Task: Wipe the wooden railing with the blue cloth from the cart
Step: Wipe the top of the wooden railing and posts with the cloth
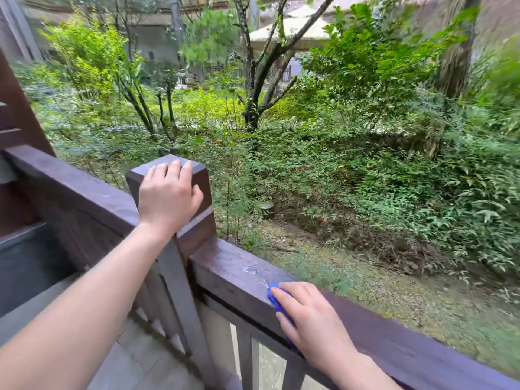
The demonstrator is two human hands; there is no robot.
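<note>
The person stands at the wooden railing (408, 343), a dark brown rail that runs from the left edge to the lower right corner, with a square post (200, 226) between its two parts. The left hand (168, 195) rests on top of the post: the fingers lie almost straight over the top face and the thumb touches the side that faces right. It holds nothing. The right hand (312, 319) lies on the top face of the rail, to the right of the post and apart from it. Its fingers are spread and nearly flat, and they press the blue cloth (274, 295) down on the wood. Most of the cloth is hidden under the hand; only a blue edge shows in front of the fingertips and along the thumb side. Just beside the cloth, toward the post, the rail has some wet marks (254, 270). Behind the railing is a garden with a tree (250, 80) and low green plants. Below the rail stand vertical bars, above a grey tiled floor (126, 361).
</note>
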